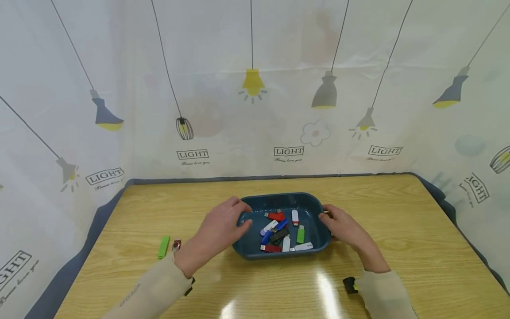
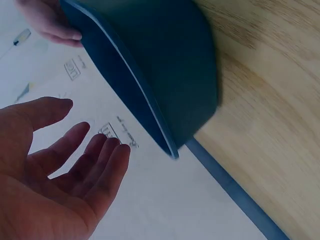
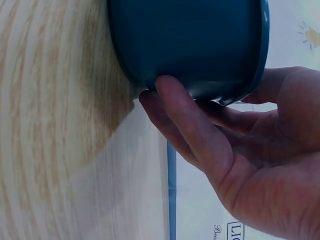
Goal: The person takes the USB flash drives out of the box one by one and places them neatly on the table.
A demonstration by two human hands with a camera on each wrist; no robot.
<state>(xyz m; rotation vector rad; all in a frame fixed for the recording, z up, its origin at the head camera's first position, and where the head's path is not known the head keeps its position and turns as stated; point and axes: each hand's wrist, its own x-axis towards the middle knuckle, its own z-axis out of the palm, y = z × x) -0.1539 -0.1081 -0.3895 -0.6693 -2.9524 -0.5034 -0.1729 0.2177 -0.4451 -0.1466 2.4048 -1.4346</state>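
Note:
A dark blue plastic tub (image 1: 279, 203) stands on the table with several USB sticks lying loose in it. Among them are a green stick (image 1: 300, 235), a black one (image 1: 280, 235), a dark red one (image 1: 272, 249) and a white one with a red end (image 1: 295, 217). My right hand (image 1: 339, 225) grips the tub's right end, thumb over the rim and fingers against the outer wall (image 3: 190, 45). At the left end, my left hand (image 1: 223, 223) hovers by the rim with fingers loosely bent, holding nothing; the left wrist view shows it apart from the tub.
Left of my left forearm, a green USB stick (image 1: 164, 247) and a red-and-silver one (image 1: 176, 244) lie on the wooden table (image 1: 398, 221). A white curtain (image 1: 223, 53) printed with lamps surrounds the table's back and sides.

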